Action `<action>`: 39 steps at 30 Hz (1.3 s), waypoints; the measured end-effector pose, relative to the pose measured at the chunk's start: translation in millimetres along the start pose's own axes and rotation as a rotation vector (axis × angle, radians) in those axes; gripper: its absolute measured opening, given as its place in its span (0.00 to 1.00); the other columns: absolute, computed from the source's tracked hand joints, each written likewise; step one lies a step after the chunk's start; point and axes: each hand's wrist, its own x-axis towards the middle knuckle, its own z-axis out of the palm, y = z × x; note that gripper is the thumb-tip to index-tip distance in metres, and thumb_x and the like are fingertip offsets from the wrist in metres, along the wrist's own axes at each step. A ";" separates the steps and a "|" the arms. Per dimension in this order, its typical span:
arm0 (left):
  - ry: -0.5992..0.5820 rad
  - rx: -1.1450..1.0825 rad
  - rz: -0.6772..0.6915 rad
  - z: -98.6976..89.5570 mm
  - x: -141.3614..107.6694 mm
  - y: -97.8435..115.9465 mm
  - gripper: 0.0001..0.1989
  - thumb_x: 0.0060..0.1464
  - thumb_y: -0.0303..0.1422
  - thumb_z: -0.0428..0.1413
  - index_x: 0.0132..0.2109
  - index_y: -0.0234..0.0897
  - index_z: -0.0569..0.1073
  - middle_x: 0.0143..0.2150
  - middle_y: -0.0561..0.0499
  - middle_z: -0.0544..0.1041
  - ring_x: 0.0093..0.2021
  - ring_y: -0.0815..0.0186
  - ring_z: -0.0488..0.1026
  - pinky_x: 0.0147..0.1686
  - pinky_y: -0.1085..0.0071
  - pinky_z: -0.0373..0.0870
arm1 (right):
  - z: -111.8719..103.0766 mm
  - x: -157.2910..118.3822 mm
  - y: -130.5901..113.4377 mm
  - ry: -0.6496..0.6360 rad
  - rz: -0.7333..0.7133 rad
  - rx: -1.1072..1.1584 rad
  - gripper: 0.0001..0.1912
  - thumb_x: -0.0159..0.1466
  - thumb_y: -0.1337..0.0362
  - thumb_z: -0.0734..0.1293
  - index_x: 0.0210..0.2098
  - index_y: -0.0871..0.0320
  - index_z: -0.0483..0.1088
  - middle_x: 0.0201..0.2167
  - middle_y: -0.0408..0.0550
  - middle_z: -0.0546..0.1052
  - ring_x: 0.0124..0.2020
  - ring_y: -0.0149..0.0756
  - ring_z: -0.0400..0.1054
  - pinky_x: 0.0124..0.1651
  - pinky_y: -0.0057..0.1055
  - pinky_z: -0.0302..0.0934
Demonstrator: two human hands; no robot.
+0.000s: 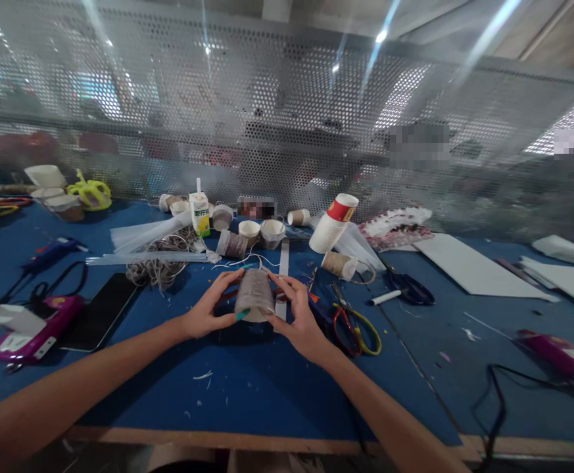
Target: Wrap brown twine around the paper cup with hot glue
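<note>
A small cup wrapped in grey-brown yarn (255,293) is held between both hands over the blue table, its open rim tilted down toward me. My left hand (214,307) grips its left side, with the thumb near the rim. Fingers of my right hand (299,314) close on the right side. Just beyond it, loose white strings lie near another yarn-wrapped cup (232,244). A metal ruler (284,263) lies behind my right hand, partly hidden by it.
Red- and yellow-handled scissors (358,328) lie right of my right hand. Stacked paper cups (333,225), a drink carton (200,213) and grey yarn (161,263) stand or lie farther back. A phone (102,312) and a magenta glue gun (40,332) are left.
</note>
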 end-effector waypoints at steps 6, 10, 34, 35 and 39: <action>0.027 -0.001 -0.060 2.0 0.8 -1.8 0.41 0.50 0.39 0.61 0.67 0.46 0.50 0.64 0.41 0.51 0.65 0.47 0.57 0.62 0.50 0.60 | -1.5 0.9 3.9 0.024 0.009 0.101 0.25 0.65 0.56 0.65 0.59 0.48 0.55 0.60 0.53 0.63 0.62 0.43 0.59 0.61 0.44 0.57; 0.021 0.005 -0.097 3.5 1.8 -2.4 0.43 0.48 0.39 0.63 0.66 0.43 0.50 0.64 0.39 0.51 0.64 0.47 0.57 0.62 0.48 0.60 | 0.5 1.1 8.8 0.034 0.005 0.085 0.22 0.64 0.58 0.66 0.56 0.50 0.59 0.57 0.53 0.68 0.59 0.42 0.64 0.61 0.44 0.58; 0.528 0.109 0.005 1.2 4.9 -25.2 0.36 0.50 0.35 0.60 0.61 0.47 0.48 0.64 0.41 0.48 0.61 0.53 0.62 0.54 0.57 0.71 | -49.7 13.0 -19.1 -0.240 0.556 -0.998 0.16 0.53 0.67 0.66 0.41 0.65 0.63 0.42 0.60 0.65 0.37 0.46 0.68 0.36 0.34 0.60; 0.534 0.103 0.007 1.5 5.1 -25.0 0.37 0.50 0.35 0.60 0.60 0.47 0.48 0.64 0.41 0.48 0.61 0.54 0.62 0.55 0.57 0.70 | -46.4 13.0 -17.6 -0.234 0.567 -1.001 0.16 0.54 0.68 0.64 0.42 0.66 0.63 0.42 0.61 0.65 0.36 0.45 0.68 0.35 0.34 0.60; 0.550 0.089 0.016 2.1 6.0 -24.3 0.36 0.49 0.35 0.60 0.59 0.47 0.48 0.62 0.42 0.51 0.60 0.55 0.63 0.55 0.58 0.69 | -43.7 15.7 -10.3 -0.081 0.572 -0.941 0.11 0.57 0.67 0.62 0.40 0.65 0.63 0.40 0.60 0.67 0.35 0.45 0.69 0.36 0.36 0.61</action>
